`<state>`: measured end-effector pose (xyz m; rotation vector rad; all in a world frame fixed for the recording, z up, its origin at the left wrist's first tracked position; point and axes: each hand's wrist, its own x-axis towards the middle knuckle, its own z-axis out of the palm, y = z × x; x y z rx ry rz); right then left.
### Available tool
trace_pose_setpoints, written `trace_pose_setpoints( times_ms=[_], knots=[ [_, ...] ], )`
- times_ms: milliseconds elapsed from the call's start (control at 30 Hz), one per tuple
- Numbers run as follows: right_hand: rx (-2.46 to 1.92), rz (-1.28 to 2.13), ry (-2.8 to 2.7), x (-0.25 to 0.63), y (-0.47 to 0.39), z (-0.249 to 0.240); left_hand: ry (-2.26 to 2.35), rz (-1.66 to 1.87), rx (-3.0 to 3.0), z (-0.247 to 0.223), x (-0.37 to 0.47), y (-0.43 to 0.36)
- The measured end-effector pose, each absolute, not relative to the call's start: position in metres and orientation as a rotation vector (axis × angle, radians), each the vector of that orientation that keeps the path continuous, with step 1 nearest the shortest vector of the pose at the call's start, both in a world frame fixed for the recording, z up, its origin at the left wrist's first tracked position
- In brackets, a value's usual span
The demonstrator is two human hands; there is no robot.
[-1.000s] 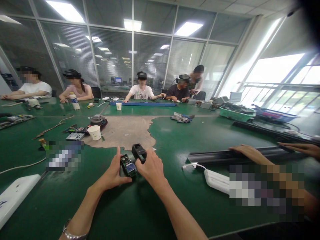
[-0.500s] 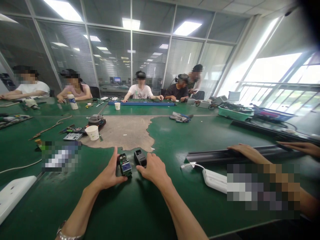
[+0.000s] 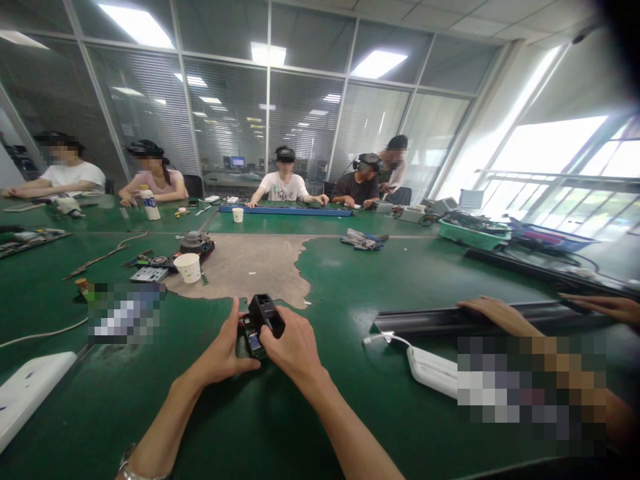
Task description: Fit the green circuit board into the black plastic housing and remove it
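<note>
On the green table (image 3: 280, 413), a small circuit board with a little screen (image 3: 254, 341) is between the thumb and fingers of my left hand (image 3: 225, 350). My right hand (image 3: 295, 343) grips a black plastic housing (image 3: 263, 310) by its right side. The housing is tilted over the upper right part of the board and hides some of it. Whether the two parts touch cannot be made out.
A paper cup (image 3: 188, 269) and electronic parts lie at the left of a bare brown patch (image 3: 255, 257). A white power strip (image 3: 433, 370) and a black rail (image 3: 420, 319) under another person's hand (image 3: 500, 313) are at the right. Gloves (image 3: 363, 240) lie farther back.
My right hand has moved left with the black housing, from beside the board to over it. The camera view has shifted slightly. My left hand stays at the board.
</note>
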<state>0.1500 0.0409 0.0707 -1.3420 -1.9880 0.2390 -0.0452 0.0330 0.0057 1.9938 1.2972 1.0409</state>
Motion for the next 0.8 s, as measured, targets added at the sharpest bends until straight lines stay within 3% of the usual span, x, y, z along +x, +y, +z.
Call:
trace_pose_setpoints(
  times_ms=[800],
  knots=[
    [-1.555,0.173,-2.206,0.119,0.028,0.048,1.299,0.986,2.206,0.004,-0.049,0.033]
  ],
)
